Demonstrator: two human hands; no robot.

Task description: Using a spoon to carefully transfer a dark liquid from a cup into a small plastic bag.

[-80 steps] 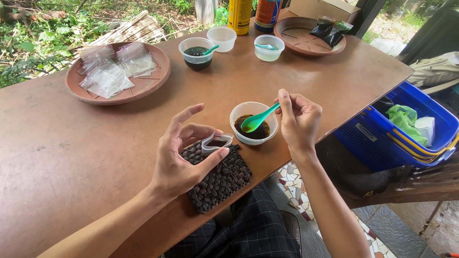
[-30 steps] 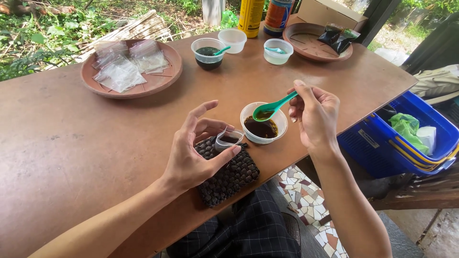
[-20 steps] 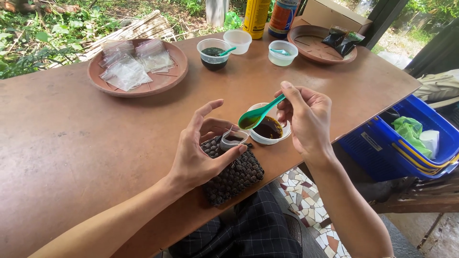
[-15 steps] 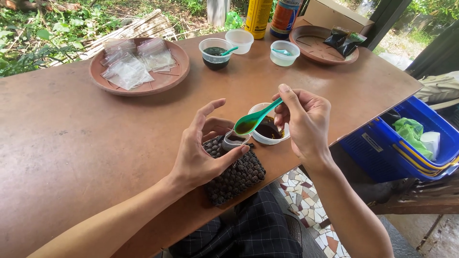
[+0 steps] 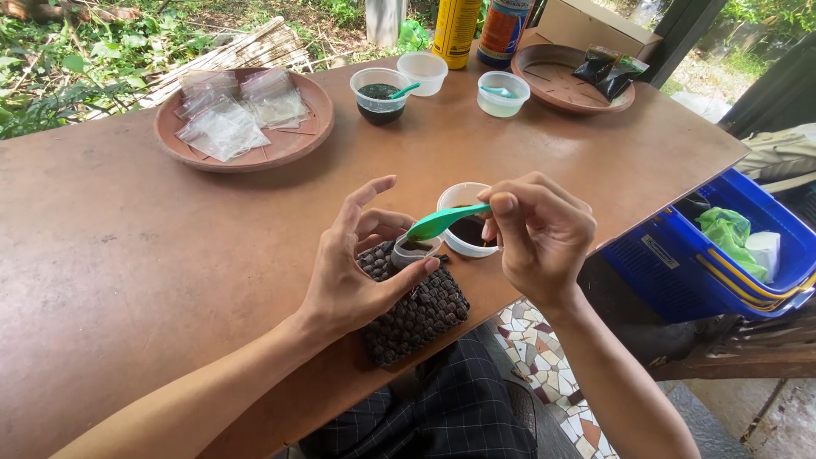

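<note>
The left hand (image 5: 353,272) pinches a small bag (image 5: 414,249) over the woven mat (image 5: 416,310) at the table edge (image 5: 476,327); the right hand (image 5: 540,234) grips a green spoon (image 5: 442,223) tipped into it.

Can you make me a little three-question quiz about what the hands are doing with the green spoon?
1. True or false: the right hand holds the green spoon by its handle.
2. What is the left hand pinching open under the spoon? A) a small clear bag B) a yellow bottle C) a blue basket
3. Fill in: the small clear bag rests on a dark woven ____ at the table edge.

Key
1. True.
2. A. The spoon's bowl is right over the bag's mouth, and the white cup of dark stuff sits just behind it.
3. Mat.
</note>
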